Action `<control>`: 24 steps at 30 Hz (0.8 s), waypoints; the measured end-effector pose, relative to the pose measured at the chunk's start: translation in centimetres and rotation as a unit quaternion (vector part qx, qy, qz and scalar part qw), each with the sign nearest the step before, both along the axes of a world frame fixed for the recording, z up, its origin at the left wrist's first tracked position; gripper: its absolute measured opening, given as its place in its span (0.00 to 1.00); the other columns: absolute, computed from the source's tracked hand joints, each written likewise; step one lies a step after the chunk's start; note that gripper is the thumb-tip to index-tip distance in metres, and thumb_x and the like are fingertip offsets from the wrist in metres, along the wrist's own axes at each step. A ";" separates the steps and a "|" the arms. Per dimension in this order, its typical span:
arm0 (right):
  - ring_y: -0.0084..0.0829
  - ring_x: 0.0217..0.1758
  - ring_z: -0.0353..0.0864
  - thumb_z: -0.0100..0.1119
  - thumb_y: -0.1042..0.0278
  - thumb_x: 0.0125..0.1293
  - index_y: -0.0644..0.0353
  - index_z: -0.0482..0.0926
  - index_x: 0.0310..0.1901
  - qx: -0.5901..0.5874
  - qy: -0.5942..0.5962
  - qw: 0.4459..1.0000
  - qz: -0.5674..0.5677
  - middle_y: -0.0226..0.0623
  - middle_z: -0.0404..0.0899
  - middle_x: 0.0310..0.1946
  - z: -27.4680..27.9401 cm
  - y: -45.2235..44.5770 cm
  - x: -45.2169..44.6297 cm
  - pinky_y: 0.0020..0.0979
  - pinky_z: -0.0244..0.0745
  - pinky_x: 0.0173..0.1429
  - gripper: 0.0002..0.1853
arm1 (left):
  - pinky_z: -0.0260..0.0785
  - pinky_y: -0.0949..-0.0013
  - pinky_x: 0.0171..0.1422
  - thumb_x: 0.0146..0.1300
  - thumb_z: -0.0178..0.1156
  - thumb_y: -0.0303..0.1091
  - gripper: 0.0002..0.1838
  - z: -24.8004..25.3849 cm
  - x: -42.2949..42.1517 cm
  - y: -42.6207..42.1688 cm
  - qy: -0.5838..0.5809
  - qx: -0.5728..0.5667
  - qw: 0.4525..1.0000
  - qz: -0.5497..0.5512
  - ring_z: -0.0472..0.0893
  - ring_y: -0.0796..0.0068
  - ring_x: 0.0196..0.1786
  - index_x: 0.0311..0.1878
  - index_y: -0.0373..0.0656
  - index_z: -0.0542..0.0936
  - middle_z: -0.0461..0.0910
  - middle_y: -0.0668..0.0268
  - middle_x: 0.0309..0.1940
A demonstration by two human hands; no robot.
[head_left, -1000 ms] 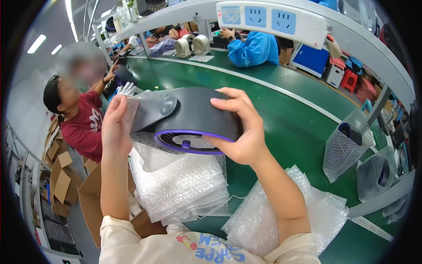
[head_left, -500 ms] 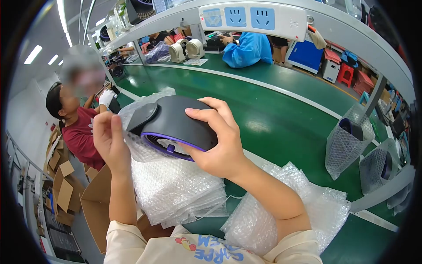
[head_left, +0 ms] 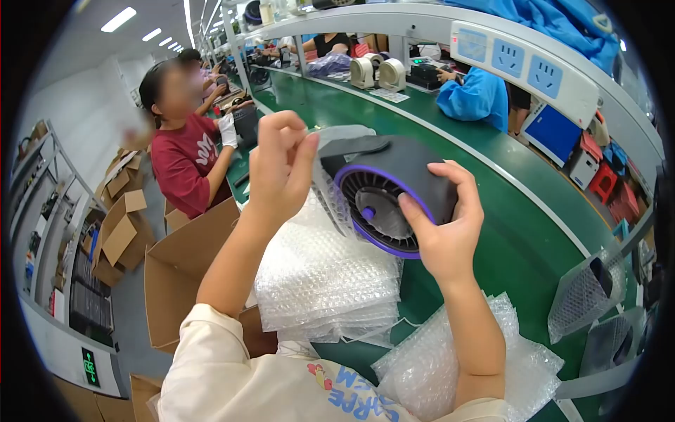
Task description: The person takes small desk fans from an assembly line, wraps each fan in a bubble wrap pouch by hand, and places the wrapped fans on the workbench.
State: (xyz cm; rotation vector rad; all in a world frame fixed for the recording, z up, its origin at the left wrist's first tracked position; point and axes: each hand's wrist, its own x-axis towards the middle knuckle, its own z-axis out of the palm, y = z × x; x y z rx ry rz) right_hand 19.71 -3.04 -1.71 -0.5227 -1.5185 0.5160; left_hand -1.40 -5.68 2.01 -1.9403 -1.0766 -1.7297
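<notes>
Device (head_left: 432,165) partly in bag (head_left: 333,204), carton (head_left: 184,271) left

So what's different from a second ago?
The dark grey unit has turned, its purple-rimmed face now showing more fully. The camera has swung left, so the scene sits farther right. Nothing visibly let go: the right hand keeps its grip on the unit, the left hand stays by the clear bag, and both bubble-wrap stacks lie where they were.
</notes>
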 end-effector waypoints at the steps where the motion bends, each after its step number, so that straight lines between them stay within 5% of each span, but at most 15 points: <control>1: 0.34 0.51 0.72 0.69 0.74 0.46 0.60 0.74 0.44 -0.036 0.016 0.999 0.019 0.42 0.70 0.46 -0.4 0.4 0.0 0.30 0.67 0.54 0.21 | 0.55 0.78 0.21 0.61 0.55 0.20 0.11 0.0 0.1 0.0 0.011 -0.009 1.000 -0.019 0.67 0.83 0.17 0.43 0.37 0.64 0.69 0.67 0.17; 3: 0.28 0.49 0.72 0.67 0.74 0.51 0.61 0.72 0.46 -0.111 0.088 0.987 0.081 0.37 0.72 0.43 -0.5 0.4 -0.3 0.27 0.67 0.52 0.20 | 0.61 0.74 0.22 0.58 0.58 0.21 0.11 -0.2 0.8 -0.3 0.127 0.043 0.991 -0.012 0.71 0.73 0.18 0.41 0.38 0.67 0.72 0.63 0.19; 4: 0.27 0.47 0.72 0.66 0.73 0.53 0.62 0.71 0.47 -0.131 0.137 0.978 0.082 0.35 0.72 0.42 -0.5 0.6 -0.3 0.26 0.67 0.51 0.20 | 0.64 0.72 0.30 0.56 0.58 0.19 0.10 -1.0 1.3 -1.3 0.165 -0.048 0.984 -0.040 0.72 0.75 0.25 0.39 0.37 0.68 0.75 0.64 0.28; 6: 0.24 0.43 0.73 0.64 0.73 0.58 0.63 0.68 0.49 -0.173 0.244 0.951 0.074 0.34 0.72 0.41 -0.6 1.2 -0.2 0.25 0.69 0.48 0.19 | 0.67 0.63 0.30 0.50 0.59 0.20 0.07 -2.8 2.7 -1.4 0.212 -0.185 0.955 -0.088 0.76 0.58 0.26 0.32 0.40 0.73 0.76 0.59 0.23; 7: 0.24 0.44 0.73 0.63 0.73 0.59 0.63 0.68 0.50 -0.216 0.314 0.917 0.121 0.35 0.72 0.42 -0.3 1.2 0.2 0.26 0.69 0.50 0.19 | 0.69 0.60 0.32 0.53 0.58 0.31 0.04 -3.9 3.4 -1.7 0.252 -0.191 0.944 -0.091 0.77 0.55 0.27 0.32 0.42 0.75 0.76 0.59 0.23; 9: 0.24 0.45 0.73 0.62 0.73 0.59 0.63 0.68 0.50 -0.252 0.379 0.880 0.137 0.36 0.72 0.43 0.5 1.0 0.6 0.26 0.70 0.51 0.19 | 0.68 0.59 0.28 0.52 0.56 0.30 0.02 -5.9 4.2 -1.8 0.297 -0.198 0.924 -0.137 0.76 0.58 0.24 0.29 0.44 0.76 0.74 0.61 0.19; 12: 0.26 0.46 0.73 0.63 0.74 0.58 0.63 0.68 0.49 -0.167 0.305 0.931 0.108 0.37 0.72 0.43 -0.6 1.2 -0.2 0.26 0.69 0.52 0.19 | 0.67 0.62 0.25 0.50 0.58 0.25 0.04 -2.8 4.8 -1.5 0.222 -0.078 0.957 -0.168 0.75 0.61 0.21 0.30 0.41 0.74 0.73 0.62 0.18; 14: 0.29 0.49 0.73 0.66 0.77 0.52 0.62 0.69 0.50 -0.032 0.085 0.995 0.038 0.38 0.72 0.46 -1.4 1.6 -0.1 0.27 0.67 0.53 0.23 | 0.66 0.66 0.24 0.47 0.60 0.21 0.05 -0.8 5.4 -0.6 0.005 -0.015 0.977 -0.213 0.75 0.64 0.20 0.27 0.40 0.75 0.74 0.62 0.17; 15: 0.30 0.50 0.72 0.66 0.79 0.50 0.62 0.69 0.51 0.060 -0.036 0.997 -0.015 0.38 0.72 0.47 -1.6 1.8 -0.1 0.28 0.67 0.54 0.25 | 0.66 0.66 0.24 0.48 0.60 0.22 0.04 -0.2 5.9 -0.8 -0.010 -0.042 0.973 -0.226 0.75 0.64 0.20 0.26 0.41 0.76 0.75 0.63 0.18; 16: 0.28 0.51 0.72 0.65 0.79 0.50 0.61 0.70 0.51 0.026 -0.030 0.999 0.002 0.36 0.72 0.48 -1.4 0.9 -0.4 0.28 0.66 0.55 0.25 | 0.65 0.67 0.24 0.48 0.60 0.23 0.03 0.4 6.3 -1.0 -0.025 -0.068 0.969 -0.237 0.75 0.64 0.21 0.24 0.43 0.76 0.75 0.63 0.19; 20: 0.26 0.49 0.72 0.61 0.76 0.58 0.63 0.67 0.52 -0.220 0.239 0.939 0.112 0.36 0.72 0.46 -1.5 1.3 -0.3 0.26 0.69 0.53 0.21 | 0.63 0.67 0.23 0.46 0.63 0.23 0.10 -3.0 8.6 -1.9 0.301 -0.027 0.911 -0.281 0.75 0.69 0.22 0.21 0.47 0.71 0.75 0.69 0.20; 23: 0.28 0.50 0.73 0.61 0.74 0.58 0.65 0.67 0.53 -0.115 0.313 0.941 0.063 0.39 0.72 0.47 -1.2 1.8 0.2 0.30 0.70 0.54 0.22 | 0.62 0.68 0.22 0.48 0.62 0.24 0.09 -4.6 9.4 -1.1 0.229 -0.009 0.909 -0.349 0.74 0.70 0.20 0.23 0.45 0.71 0.74 0.67 0.21; 24: 0.30 0.51 0.73 0.62 0.73 0.56 0.65 0.68 0.53 -0.056 0.235 0.970 -0.017 0.40 0.72 0.47 -1.0 2.2 0.8 0.31 0.69 0.55 0.23 | 0.62 0.68 0.22 0.49 0.62 0.24 0.08 -4.0 9.6 -0.9 0.200 0.025 0.918 -0.342 0.74 0.69 0.20 0.25 0.45 0.71 0.75 0.67 0.21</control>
